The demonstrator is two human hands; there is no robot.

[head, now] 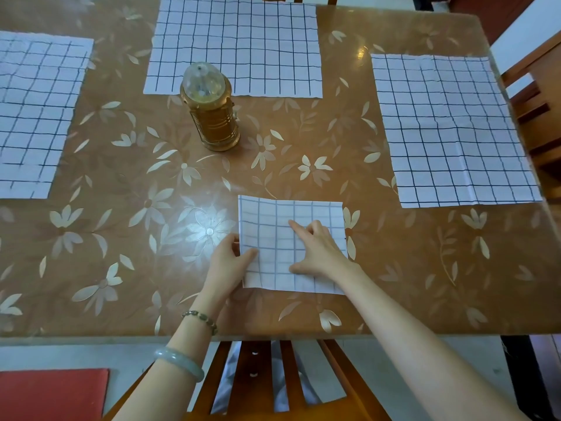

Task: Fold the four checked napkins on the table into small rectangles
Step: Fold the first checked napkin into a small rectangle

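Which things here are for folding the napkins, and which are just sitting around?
For the job: the folded napkin, its edge pinched by the left hand and pressed by the right hand; the left napkin, far napkin and right napkin, all spread flat.

Just there: the lantern, the wooden chair, the red pad.

We note a glossy brown tabletop printed with pale flowers, with a bright glare spot toward its far right. 1 slatted wooden chair stands at the near edge and another wooden chair at the right. Pale floor below; 1 red cushion lower left.
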